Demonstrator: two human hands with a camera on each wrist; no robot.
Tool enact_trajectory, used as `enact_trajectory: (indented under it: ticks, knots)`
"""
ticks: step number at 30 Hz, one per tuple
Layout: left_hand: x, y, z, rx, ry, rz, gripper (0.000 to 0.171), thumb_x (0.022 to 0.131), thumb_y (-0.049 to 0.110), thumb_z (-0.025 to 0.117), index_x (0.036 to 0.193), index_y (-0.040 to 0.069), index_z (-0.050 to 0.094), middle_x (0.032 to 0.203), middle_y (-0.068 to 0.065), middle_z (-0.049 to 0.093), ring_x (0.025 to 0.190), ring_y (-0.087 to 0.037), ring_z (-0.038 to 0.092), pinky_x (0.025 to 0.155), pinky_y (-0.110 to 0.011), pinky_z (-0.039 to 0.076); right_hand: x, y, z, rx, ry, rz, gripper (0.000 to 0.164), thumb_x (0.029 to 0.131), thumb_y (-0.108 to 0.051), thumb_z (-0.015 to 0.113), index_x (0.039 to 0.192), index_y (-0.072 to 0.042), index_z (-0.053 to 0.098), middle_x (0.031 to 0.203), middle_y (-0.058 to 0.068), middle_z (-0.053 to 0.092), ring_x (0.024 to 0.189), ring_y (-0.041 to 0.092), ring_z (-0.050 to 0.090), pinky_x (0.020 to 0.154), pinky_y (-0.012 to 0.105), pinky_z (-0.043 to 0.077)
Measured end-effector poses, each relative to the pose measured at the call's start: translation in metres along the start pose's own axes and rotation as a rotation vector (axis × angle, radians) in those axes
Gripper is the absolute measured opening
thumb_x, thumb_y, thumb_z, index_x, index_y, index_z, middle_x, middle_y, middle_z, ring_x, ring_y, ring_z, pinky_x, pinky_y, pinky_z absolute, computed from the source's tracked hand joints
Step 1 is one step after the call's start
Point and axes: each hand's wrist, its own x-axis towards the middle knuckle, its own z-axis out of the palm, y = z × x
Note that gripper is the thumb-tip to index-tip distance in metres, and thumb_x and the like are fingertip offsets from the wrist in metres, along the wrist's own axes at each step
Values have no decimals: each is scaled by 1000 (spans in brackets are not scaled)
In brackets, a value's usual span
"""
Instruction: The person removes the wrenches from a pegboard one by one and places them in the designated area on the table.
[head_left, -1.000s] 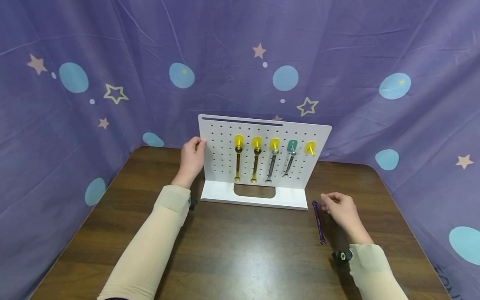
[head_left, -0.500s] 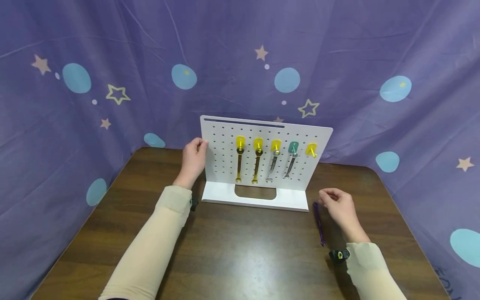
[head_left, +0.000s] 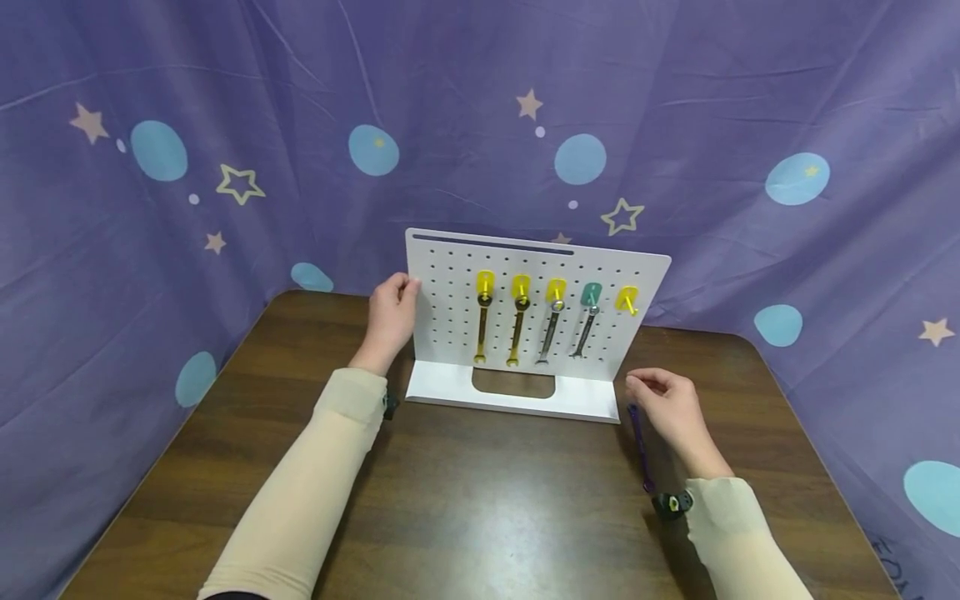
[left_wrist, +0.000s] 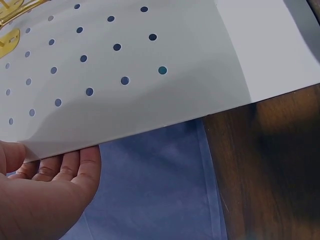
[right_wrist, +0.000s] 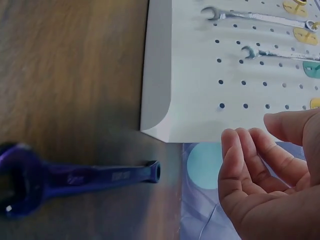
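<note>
My left hand [head_left: 392,317] pinches the left edge of a white pegboard [head_left: 450,333] that stands upright on its base. In the left wrist view, the thumb is on the board's front and the fingers [left_wrist: 89,162] are behind its edge. A purple combination wrench [head_left: 640,450] lies on the table to the right of the board. My right hand [head_left: 671,408] is beyond and beside the wrench's far end, holding nothing, its fingers loosely bent. In the right wrist view, a gap shows between thumb and fingers; the purple wrench [right_wrist: 95,177] is off to the left, its ring end nearer the hand.
Two gold wrenches [head_left: 517,333] and two silver wrenches [head_left: 550,335] hang from hooks on the board. At the row's right end is a yellow hook [head_left: 627,301] with nothing on it. A purple patterned curtain [head_left: 465,108] hangs behind the wooden table [head_left: 480,500].
My right hand has moved left and a little forward, toward the board's right side. The left hand keeps its grip on the board, and the purple wrench stays on the table.
</note>
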Motion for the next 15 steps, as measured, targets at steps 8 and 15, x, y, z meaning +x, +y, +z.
enact_trajectory:
  ticks: [8, 15]
  knots:
    - [0, -2, -1, -9, -13, -7, 28, 109, 20, 51, 96, -3, 62, 77, -12, 50, 71, -24, 46, 61, -34, 38, 6, -11, 6, -7, -9, -47, 23, 99, -13, 69, 110, 7, 72, 98, 18, 73, 82, 13, 65, 67, 20, 52]
    - [0, -1, -1, -7, -17, -2, 28, 109, 20, 52, 94, -3, 61, 76, -12, 49, 70, -24, 46, 61, -34, 38, 5, -15, 8, 12, -26, -59, 25, 99, -12, 69, 113, 9, 71, 102, 21, 71, 86, 20, 66, 68, 19, 52]
